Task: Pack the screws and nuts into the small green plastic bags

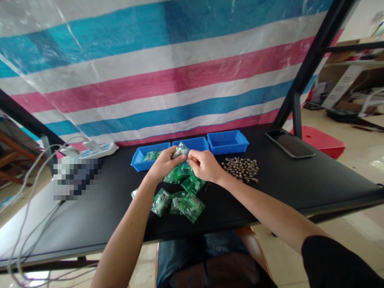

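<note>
My left hand (167, 161) is closed on a small clear plastic bag (181, 149) with metal pieces inside. Close beside it, my right hand (205, 164) has its thumb and fingers pinched at the bag's right edge; whether they grip the bag or a small part is too small to tell. Below both hands lie several green-tinted plastic bags (192, 206) of metal parts. A heap of small metal fasteners (241, 169) sits just right of my right wrist.
Three blue trays stand along the back: the left tray (137, 163) holds green bags, the middle tray (200, 143) is partly hidden, the right tray (228, 149) shows its bare bottom. A phone (289, 144) lies right; a power strip (102, 151) with cables stands left. Striped sheeting (168, 80) hangs behind.
</note>
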